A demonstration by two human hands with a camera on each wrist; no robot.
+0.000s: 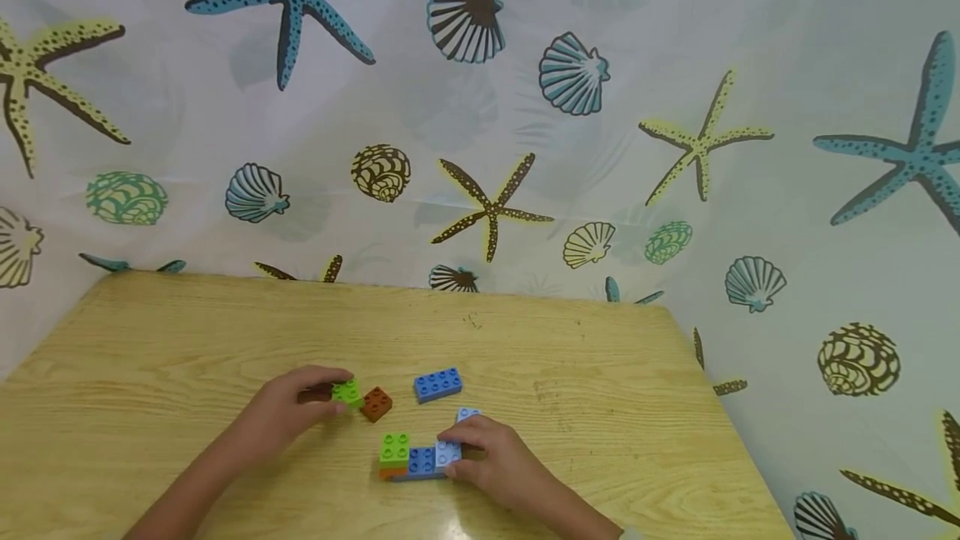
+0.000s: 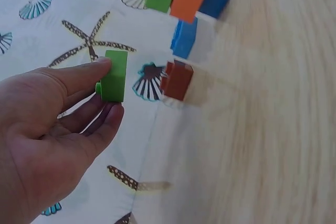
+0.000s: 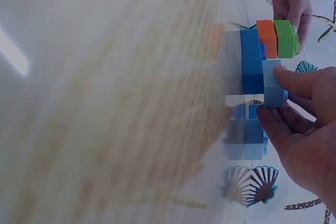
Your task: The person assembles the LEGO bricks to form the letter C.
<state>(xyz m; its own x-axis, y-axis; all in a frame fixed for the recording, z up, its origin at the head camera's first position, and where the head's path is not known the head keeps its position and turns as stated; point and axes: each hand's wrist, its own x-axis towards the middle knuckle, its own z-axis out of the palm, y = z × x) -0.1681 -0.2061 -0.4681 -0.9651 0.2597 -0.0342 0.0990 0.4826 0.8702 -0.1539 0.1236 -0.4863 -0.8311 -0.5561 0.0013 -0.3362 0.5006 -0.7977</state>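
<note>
My left hand (image 1: 277,411) pinches a light green toy building brick (image 2: 114,76) between thumb and fingertips, just left of a reddish-brown brick (image 1: 377,404). With thumb and fingers, my right hand (image 1: 501,461) grips a light blue brick (image 3: 273,83) at the right end of a longer blue brick (image 1: 422,461). In the right wrist view the light blue one sits against the blue brick's studded side. On the blue brick's left end, an orange brick (image 3: 266,39) carries another green brick (image 1: 395,448) on top.
Behind the stack lies a loose blue brick (image 1: 438,385), studs up. Another light blue brick (image 1: 468,413) is partly hidden behind my right hand. The wooden table (image 1: 600,407) meets a curtain (image 1: 360,107) printed with shells and starfish at its back and right side.
</note>
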